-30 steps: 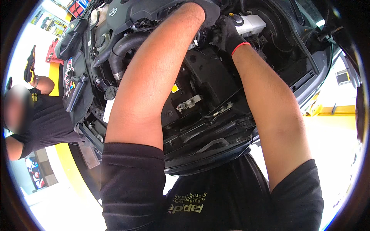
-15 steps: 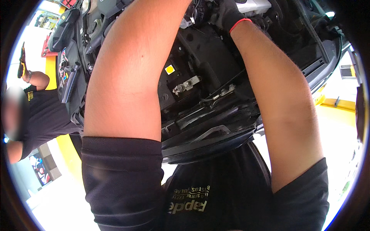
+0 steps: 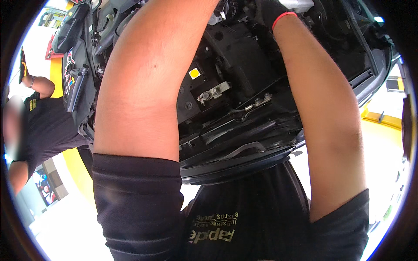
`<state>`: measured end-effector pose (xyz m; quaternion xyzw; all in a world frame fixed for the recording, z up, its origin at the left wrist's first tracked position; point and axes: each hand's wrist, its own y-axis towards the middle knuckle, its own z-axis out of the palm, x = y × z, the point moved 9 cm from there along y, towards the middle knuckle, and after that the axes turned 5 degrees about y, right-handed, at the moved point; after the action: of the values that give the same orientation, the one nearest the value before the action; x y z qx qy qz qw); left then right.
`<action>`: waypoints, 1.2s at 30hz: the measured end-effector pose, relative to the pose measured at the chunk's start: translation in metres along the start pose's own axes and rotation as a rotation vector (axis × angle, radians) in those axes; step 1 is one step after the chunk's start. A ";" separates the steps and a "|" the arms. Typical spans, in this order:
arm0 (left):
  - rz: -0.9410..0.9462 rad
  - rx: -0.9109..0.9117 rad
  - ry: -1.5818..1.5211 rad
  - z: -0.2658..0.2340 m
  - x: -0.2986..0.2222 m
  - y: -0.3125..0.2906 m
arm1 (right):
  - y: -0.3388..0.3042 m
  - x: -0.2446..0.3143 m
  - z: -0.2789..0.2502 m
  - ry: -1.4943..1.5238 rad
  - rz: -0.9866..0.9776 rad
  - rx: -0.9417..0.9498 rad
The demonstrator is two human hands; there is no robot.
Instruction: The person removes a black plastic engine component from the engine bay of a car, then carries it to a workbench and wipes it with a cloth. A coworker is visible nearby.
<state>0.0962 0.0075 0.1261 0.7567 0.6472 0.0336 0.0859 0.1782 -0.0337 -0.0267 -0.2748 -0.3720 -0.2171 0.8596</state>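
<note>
Both my arms reach forward over a car's open engine bay. My left hand lies beyond the top edge of the picture; only the bare forearm [image 3: 143,82] and black sleeve show. My right hand [image 3: 266,12], in a black glove with a red cuff, is at the top of the picture among dark engine parts. Its fingers blend into the shadow, so what they touch is hidden. Right beside the glove is a silver-grey metal part [image 3: 298,5]. Between my forearms sits a black battery [image 3: 188,93] with a yellow and white sticker and a metal terminal clamp [image 3: 213,93].
The car's front edge [image 3: 235,167] runs close against my body, with a metal latch [image 3: 259,102] just behind it. Left of the car stands another person in a dark shirt [image 3: 48,122], one arm raised. A yellow frame [image 3: 383,120] is at the right.
The view has shifted slightly, so the engine bay sits a little higher and further right. My right glove appears a bit higher and more to the right. Otherwise the arms keep much the same pose.
</note>
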 end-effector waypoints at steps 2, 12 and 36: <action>0.002 -0.011 -0.004 -0.002 0.001 -0.004 | -0.003 0.002 0.001 -0.023 0.002 -0.006; 0.022 -0.041 -0.019 -0.009 -0.003 -0.013 | 0.024 0.005 -0.037 -0.168 -0.057 -0.024; 0.021 -0.115 0.021 -0.022 0.011 -0.019 | -0.013 0.043 -0.010 -0.876 -0.434 -0.369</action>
<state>0.0762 0.0232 0.1443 0.7570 0.6369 0.0796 0.1220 0.2031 -0.0576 0.0040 -0.4035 -0.7007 -0.3168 0.4957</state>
